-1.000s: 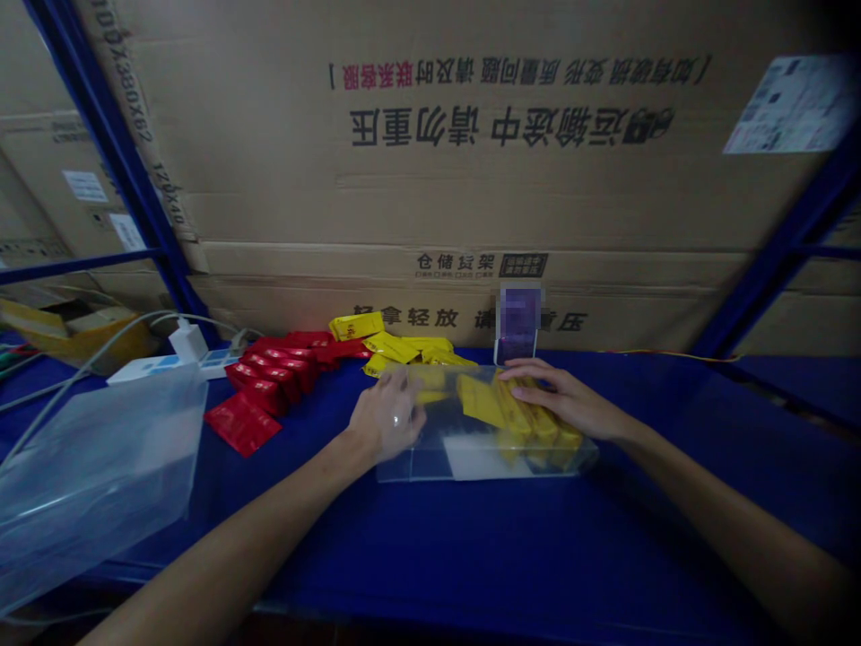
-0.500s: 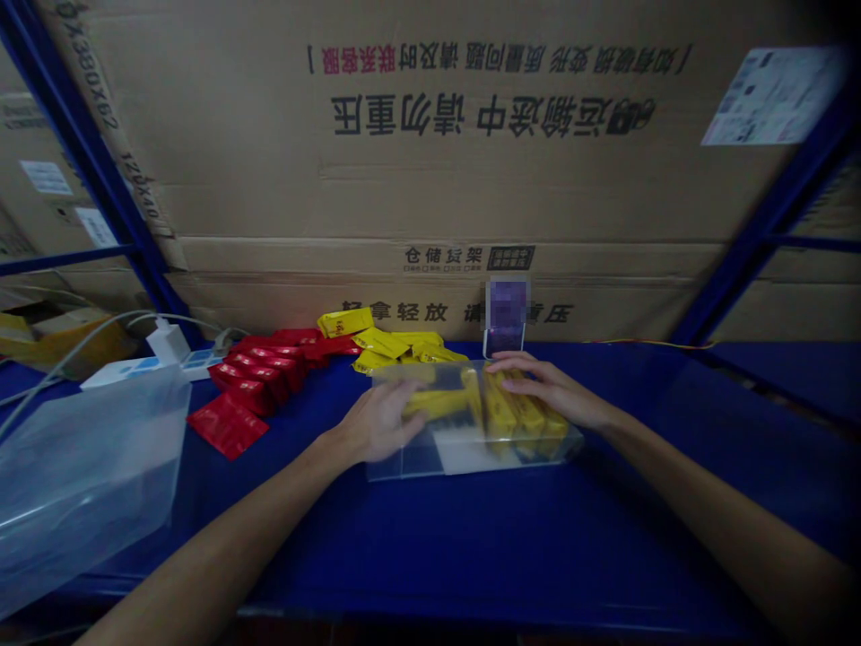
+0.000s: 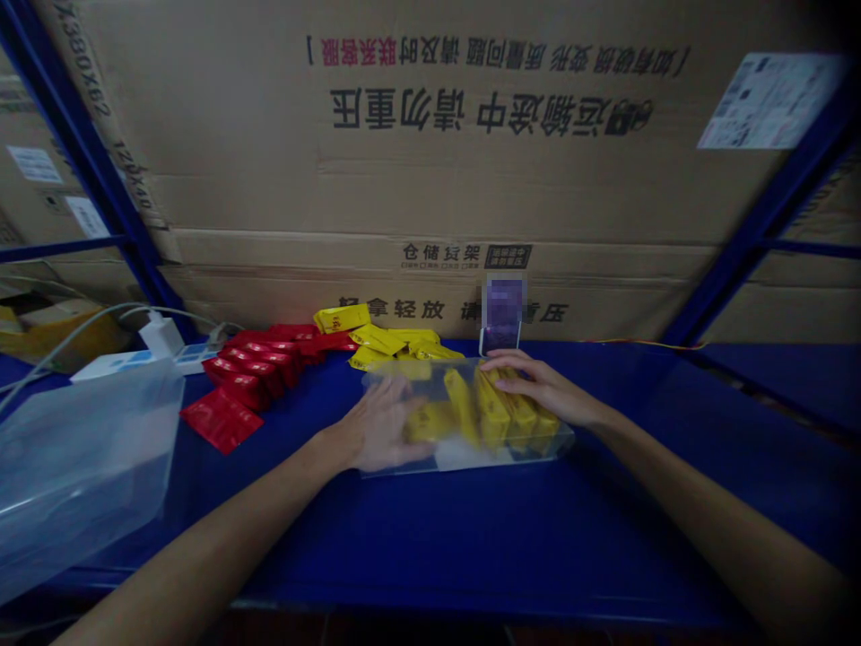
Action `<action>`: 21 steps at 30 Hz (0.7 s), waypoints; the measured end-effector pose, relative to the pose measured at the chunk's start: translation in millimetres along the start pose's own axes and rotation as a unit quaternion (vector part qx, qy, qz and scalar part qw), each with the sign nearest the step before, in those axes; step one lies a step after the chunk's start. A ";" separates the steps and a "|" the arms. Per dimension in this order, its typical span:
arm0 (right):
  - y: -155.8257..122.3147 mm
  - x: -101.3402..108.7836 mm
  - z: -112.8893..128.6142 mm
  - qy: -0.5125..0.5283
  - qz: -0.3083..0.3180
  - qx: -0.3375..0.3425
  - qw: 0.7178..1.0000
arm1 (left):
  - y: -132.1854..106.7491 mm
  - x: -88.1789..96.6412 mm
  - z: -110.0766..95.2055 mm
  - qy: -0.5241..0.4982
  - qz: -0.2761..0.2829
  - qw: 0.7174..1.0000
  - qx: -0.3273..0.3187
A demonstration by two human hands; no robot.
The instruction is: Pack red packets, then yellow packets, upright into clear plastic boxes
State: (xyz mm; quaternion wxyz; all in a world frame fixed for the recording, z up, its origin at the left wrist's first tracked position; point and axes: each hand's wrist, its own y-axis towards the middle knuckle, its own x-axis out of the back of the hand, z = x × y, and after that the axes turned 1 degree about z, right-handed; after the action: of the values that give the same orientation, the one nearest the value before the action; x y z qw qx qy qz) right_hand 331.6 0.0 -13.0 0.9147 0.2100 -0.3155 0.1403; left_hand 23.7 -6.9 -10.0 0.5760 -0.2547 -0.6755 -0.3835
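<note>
spreading left hand (image 3: 385,423) on a clear box (image 3: 464,468), right hand (image 3: 546,386) touching yellow packets (image 3: 494,414)

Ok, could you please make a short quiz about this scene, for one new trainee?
1. What colour are the packets inside the clear plastic box?
A. Red
B. Yellow
C. White

2. True or false: the red packets lie on the shelf to the left of the box.

3. Which is nearer to the clear plastic bag: the left hand or the right hand?

Key: 1. B; 2. True; 3. The left hand.
</note>
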 end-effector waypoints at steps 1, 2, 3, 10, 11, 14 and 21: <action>0.1 0.0 0.5 0.000 0.003 -0.002 1.000 | -0.2 0.6 -0.5 0.000 0.015 1.000 -0.008; 0.2 0.1 0.9 -0.001 0.005 -0.005 1.000 | 0.1 0.5 -0.8 -0.006 0.024 1.000 -0.011; 0.2 0.1 1.3 -0.001 0.007 -0.007 1.000 | 0.7 -0.3 -1.0 -0.014 0.027 0.999 -0.011; -0.2 -1.4 2.0 -0.011 -0.007 -0.007 1.000 | 10.5 -3.2 -5.1 -0.036 -0.033 0.996 0.076; -0.2 -1.7 2.3 -0.013 -0.008 -0.008 1.000 | 11.5 -2.4 -6.4 -0.028 -0.034 0.995 0.091; -0.3 -2.2 3.0 -0.016 -0.009 -0.012 1.000 | 12.5 -0.6 -8.6 0.001 -0.038 0.995 0.092; -0.1 -3.8 -0.2 -0.010 -0.008 0.007 1.000 | 8.5 -5.2 -4.1 0.072 -0.002 0.997 0.003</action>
State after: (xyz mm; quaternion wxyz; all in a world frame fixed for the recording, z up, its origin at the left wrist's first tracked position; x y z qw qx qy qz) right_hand 328.8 -0.4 -15.6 0.9112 0.2203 -0.3217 0.1332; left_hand 33.8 -4.9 -12.9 0.6234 -0.2227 -0.6338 -0.4001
